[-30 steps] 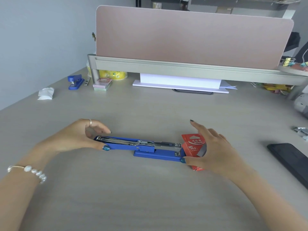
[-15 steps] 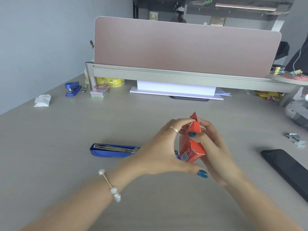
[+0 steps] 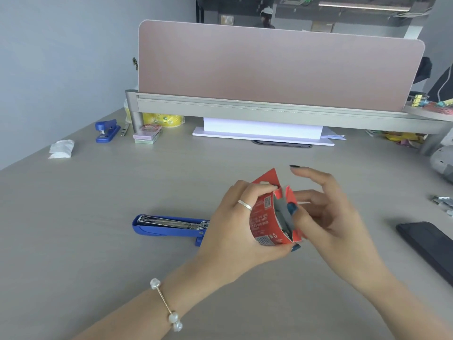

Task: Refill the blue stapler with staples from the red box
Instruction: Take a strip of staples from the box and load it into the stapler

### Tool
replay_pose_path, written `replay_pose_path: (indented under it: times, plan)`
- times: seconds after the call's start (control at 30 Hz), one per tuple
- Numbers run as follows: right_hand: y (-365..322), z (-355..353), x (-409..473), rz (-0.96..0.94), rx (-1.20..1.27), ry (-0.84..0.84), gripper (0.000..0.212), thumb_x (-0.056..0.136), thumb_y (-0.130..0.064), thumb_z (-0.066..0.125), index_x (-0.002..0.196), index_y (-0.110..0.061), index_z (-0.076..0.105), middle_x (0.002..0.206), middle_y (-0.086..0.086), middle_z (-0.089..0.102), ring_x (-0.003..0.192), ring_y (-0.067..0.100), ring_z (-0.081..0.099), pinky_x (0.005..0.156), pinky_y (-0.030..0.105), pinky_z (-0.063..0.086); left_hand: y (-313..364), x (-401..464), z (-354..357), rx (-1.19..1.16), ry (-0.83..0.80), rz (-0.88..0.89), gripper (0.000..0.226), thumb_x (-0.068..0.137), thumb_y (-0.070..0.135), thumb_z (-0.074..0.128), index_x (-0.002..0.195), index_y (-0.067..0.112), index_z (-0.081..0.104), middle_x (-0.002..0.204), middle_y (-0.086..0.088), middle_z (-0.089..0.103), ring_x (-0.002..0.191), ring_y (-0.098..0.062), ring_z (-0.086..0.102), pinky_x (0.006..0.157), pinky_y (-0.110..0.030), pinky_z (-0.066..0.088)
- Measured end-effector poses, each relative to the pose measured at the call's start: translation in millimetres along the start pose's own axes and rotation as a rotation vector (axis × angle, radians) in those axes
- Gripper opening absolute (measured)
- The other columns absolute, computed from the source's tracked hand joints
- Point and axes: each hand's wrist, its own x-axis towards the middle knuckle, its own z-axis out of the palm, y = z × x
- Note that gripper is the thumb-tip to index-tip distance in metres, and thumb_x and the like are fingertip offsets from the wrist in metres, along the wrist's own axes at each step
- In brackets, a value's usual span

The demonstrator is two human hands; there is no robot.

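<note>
The blue stapler (image 3: pixel 169 228) lies swung open flat on the desk, its metal staple channel facing up; its right half is hidden behind my left hand. My left hand (image 3: pixel 235 229) grips the red box (image 3: pixel 266 217) from the left, holding it above the desk. The box's end flaps stand open, showing a grey inside. My right hand (image 3: pixel 326 217) is at the box's open end, thumb pressed into the opening, the other fingers spread and raised.
A second small blue stapler (image 3: pixel 106 131) sits at the back left near a crumpled tissue (image 3: pixel 61 148) and sticky-note pads (image 3: pixel 148 134). A dark phone (image 3: pixel 431 244) lies at the right edge. Loose staples (image 3: pixel 442 201) lie at the far right. A pink divider (image 3: pixel 269 67) bounds the back.
My left hand left the stapler and joined the right on the red box, which was lifted off the desk. The box flaps have opened wider, and my right thumb now presses into the opening.
</note>
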Motion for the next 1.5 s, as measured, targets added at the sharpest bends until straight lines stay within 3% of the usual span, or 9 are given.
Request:
replay_pose_path:
  times: [0.2,0.27,0.53,0.73,0.93,1.07,1.2,1.37,1.5]
  plan:
    - [2,-7,1,-0.258,-0.365,-0.099,0.033,0.082,-0.011,0.041,0.1,-0.026,0.063,0.105,-0.014,0.06,0.098,0.009,0.059,0.062,0.013,0.047,-1,-1,1,0.011,0.039,0.034,0.066,0.056,0.047,0.078,0.113,0.031,0.049,0.105,0.008,0.055,0.102,-0.01,0.056,0.084,-0.016,0.045]
    - [2,-11,2,-0.304,-0.423,-0.091,0.027,0.079,-0.013,0.044,0.092,-0.018,0.067,0.109,-0.007,0.059,0.099,0.002,0.056,0.065,0.008,0.045,-1,-2,2,0.015,0.025,0.05,0.065,0.058,0.048,0.077,0.114,0.03,0.049,0.106,0.008,0.055,0.101,-0.01,0.056,0.084,-0.016,0.045]
    - [-4,-22,-1,-0.277,-0.712,-0.151,0.026,0.072,-0.033,0.05,0.093,-0.037,0.065,0.125,-0.014,0.049,0.105,0.001,0.054,0.065,0.032,0.053,-5,-5,7,0.117,0.036,0.199,0.064,0.063,0.049,0.071,0.118,0.024,0.052,0.11,0.014,0.048,0.1,-0.007,0.053,0.084,-0.018,0.045]
    - [-5,-25,-5,-0.226,-0.852,-0.243,0.024,0.072,-0.046,0.046,0.082,-0.037,0.065,0.123,-0.024,0.042,0.103,-0.001,0.047,0.066,0.021,0.043,-7,-7,9,0.204,-0.019,0.232,0.065,0.062,0.052,0.074,0.118,0.029,0.05,0.11,0.016,0.047,0.097,-0.006,0.052,0.081,-0.022,0.046]
    - [-6,-32,-6,-0.062,-0.749,-0.335,0.017,0.072,-0.042,0.059,0.088,-0.037,0.063,0.126,-0.023,0.047,0.114,-0.001,0.044,0.085,0.033,0.048,-7,-7,11,0.25,-0.079,0.261,0.063,0.064,0.053,0.073,0.118,0.029,0.051,0.11,0.016,0.048,0.096,-0.007,0.051,0.079,-0.021,0.044]
    - [-8,-25,-6,-0.111,-0.76,-0.253,0.007,0.072,-0.028,0.067,0.078,-0.03,0.063,0.115,-0.02,0.057,0.101,0.008,0.055,0.076,0.04,0.052,-6,-6,10,0.238,-0.051,0.241,0.063,0.064,0.055,0.071,0.117,0.027,0.053,0.108,0.012,0.053,0.096,-0.008,0.053,0.08,-0.023,0.047]
    - [-12,-28,-4,-0.116,-0.622,-0.196,0.008,0.071,-0.024,0.071,0.071,-0.029,0.065,0.113,-0.023,0.059,0.09,0.011,0.061,0.072,0.031,0.052,-7,-5,6,0.184,-0.029,0.173,0.066,0.062,0.055,0.072,0.118,0.027,0.051,0.108,0.016,0.047,0.097,-0.008,0.053,0.079,-0.025,0.048]
    - [-14,-29,-3,-0.116,-0.476,-0.124,0.014,0.072,-0.014,0.073,0.067,-0.024,0.064,0.114,-0.021,0.059,0.106,0.005,0.056,0.078,0.021,0.048,-6,-4,3,0.137,-0.045,0.1,0.069,0.06,0.058,0.07,0.119,0.026,0.051,0.109,0.016,0.049,0.1,-0.007,0.052,0.082,-0.018,0.044]
    - [-20,-29,1,-0.061,-0.208,0.006,0.009,0.067,-0.029,0.07,0.064,-0.024,0.063,0.098,-0.012,0.067,0.102,0.006,0.061,0.07,0.016,0.05,-5,-4,1,0.085,-0.049,0.035,0.07,0.057,0.053,0.073,0.119,0.028,0.051,0.109,0.013,0.053,0.101,-0.009,0.054,0.084,-0.02,0.044]
